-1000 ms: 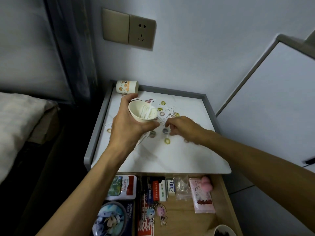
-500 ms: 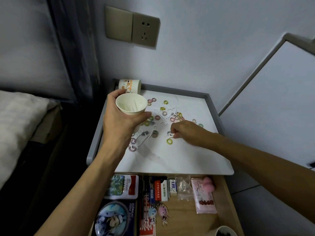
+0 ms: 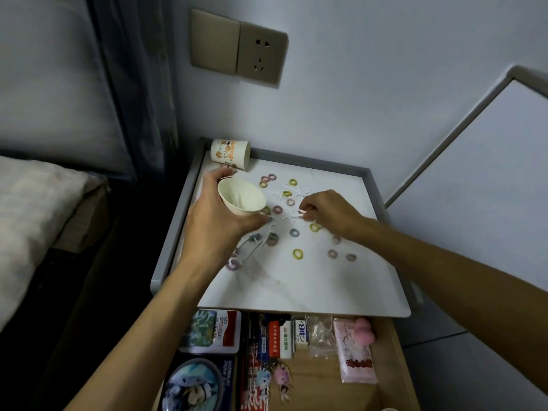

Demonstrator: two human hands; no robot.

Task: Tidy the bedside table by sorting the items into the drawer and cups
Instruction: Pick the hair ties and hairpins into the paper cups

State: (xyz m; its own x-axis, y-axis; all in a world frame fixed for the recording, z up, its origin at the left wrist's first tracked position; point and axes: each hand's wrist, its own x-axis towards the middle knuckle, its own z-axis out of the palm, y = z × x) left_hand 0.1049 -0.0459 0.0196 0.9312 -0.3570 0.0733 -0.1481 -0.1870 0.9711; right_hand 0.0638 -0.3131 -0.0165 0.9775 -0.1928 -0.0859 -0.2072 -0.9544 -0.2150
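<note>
Gripping (L hand [image 3: 216,223]): plain cup [image 3: 241,197], mouth tilted rightward.
R hand [image 3: 326,212]: pinches small white bit [image 3: 301,211] over table [image 3: 311,292].
Tip: bring cup rim close to pinch, then drop.

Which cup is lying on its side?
The cartoon-printed cup at the table's back left corner. It lies flat on the tabletop, while the plain cream cup is gripped, tilted, in the left hand.

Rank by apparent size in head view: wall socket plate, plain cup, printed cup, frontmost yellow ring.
1. wall socket plate
2. plain cup and printed cup, nearly alike; plain one nearer
3. frontmost yellow ring
</note>
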